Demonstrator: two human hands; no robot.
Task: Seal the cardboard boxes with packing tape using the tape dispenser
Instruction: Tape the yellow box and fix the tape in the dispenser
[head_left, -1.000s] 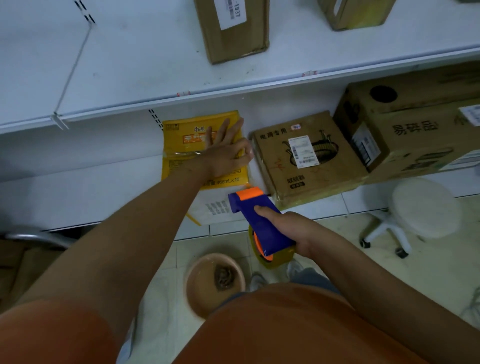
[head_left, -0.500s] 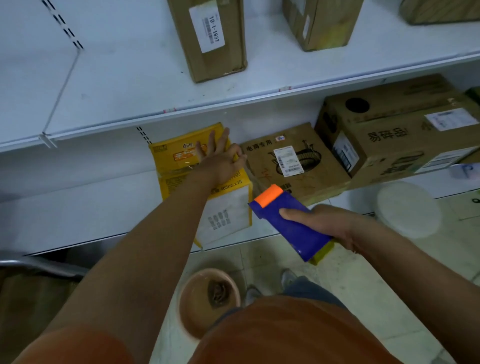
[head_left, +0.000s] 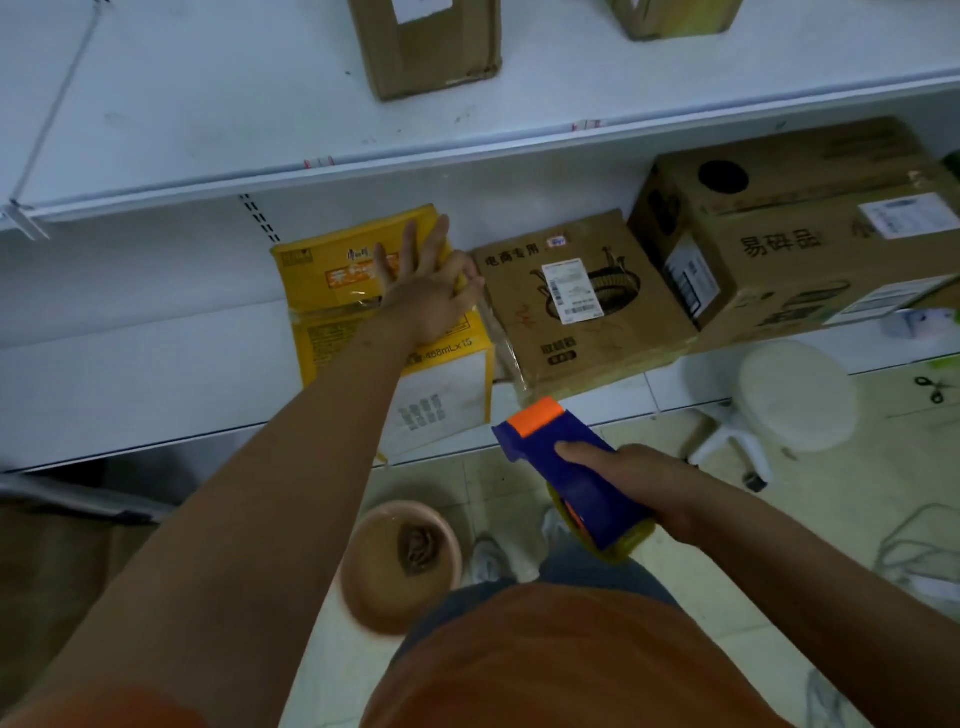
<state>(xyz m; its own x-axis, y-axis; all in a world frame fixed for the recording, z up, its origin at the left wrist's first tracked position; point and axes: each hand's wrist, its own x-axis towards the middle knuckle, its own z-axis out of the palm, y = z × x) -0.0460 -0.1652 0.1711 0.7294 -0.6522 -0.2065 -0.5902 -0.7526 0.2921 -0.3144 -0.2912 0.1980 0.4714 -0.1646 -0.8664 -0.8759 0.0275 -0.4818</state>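
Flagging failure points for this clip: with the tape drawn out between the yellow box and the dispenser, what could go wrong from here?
1. The clear tape strip stretched from the yellow cardboard box to the blue and orange tape dispenser hangs in free air; it might twist or stick to the brown cardboard box alongside.
2. The box overhangs the white lower shelf; only the flat left hand steadies it, so the right hand pulling could drag it off.

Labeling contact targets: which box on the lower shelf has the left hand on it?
The yellow box at the left of the row; the left hand lies flat on its top. The two brown cardboard boxes to its right are untouched.
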